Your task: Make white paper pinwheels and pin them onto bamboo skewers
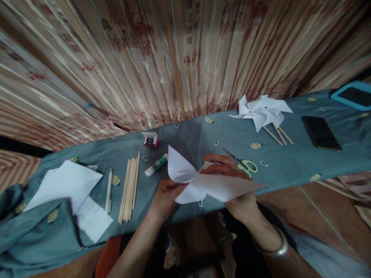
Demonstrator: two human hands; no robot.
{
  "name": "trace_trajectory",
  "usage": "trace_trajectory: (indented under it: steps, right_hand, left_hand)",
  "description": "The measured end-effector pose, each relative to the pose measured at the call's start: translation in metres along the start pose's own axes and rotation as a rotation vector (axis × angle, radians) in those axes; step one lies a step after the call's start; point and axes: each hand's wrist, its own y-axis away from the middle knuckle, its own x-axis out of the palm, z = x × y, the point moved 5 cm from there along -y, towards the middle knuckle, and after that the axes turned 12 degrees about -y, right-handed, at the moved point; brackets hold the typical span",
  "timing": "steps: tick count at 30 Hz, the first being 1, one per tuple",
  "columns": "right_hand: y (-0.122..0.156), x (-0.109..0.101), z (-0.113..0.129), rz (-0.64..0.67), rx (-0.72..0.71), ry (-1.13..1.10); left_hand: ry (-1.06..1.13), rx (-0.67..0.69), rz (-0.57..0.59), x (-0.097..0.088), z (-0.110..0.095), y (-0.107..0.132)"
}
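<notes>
A white paper pinwheel with curled blades is held up between my hands above the near edge of the cloth. My left hand pinches it near its centre from the left side. My right hand is closed on the paper from behind, its palm and some fingers hidden by a large blade. Past the paper lie a green-and-white glue stick and a small open box of metal pins or tacks. Scissors with yellow-green handles lie just beyond my right hand.
Several wooden sticks, a pen and white paper sheets lie on the left. On the right are finished pinwheels on sticks, a black phone and a blue-framed tablet. A pleated curtain hangs behind.
</notes>
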Motion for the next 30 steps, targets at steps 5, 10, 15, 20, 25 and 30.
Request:
trace_trajectory:
  steps: [5, 10, 15, 20, 25, 30]
  right_hand:
    - [-0.002, -0.001, -0.009, -0.039, 0.059, -0.086]
    - [-0.007, -0.003, -0.025, -0.024, 0.218, -0.202]
    - [-0.007, -0.004, -0.045, -0.011, 0.42, -0.293]
    - [-0.008, -0.002, -0.056, 0.008, 0.493, -0.353]
    - [-0.006, 0.014, -0.056, 0.111, 0.474, -0.349]
    - [0.004, 0.04, -0.065, 0.297, 0.528, -0.255]
  left_hand:
    - [-0.003, 0.019, 0.028, 0.002, -0.007, 0.001]
    - [-0.016, 0.057, 0.037, 0.005, -0.006, 0.002]
    - [-0.017, 0.053, 0.017, 0.011, -0.001, 0.009]
    - [-0.024, -0.004, -0.044, 0.015, 0.003, 0.024]
    - [0.037, 0.007, -0.153, 0.007, 0.005, 0.048]
    - [0.164, -0.063, -0.272, -0.008, 0.032, 0.077]
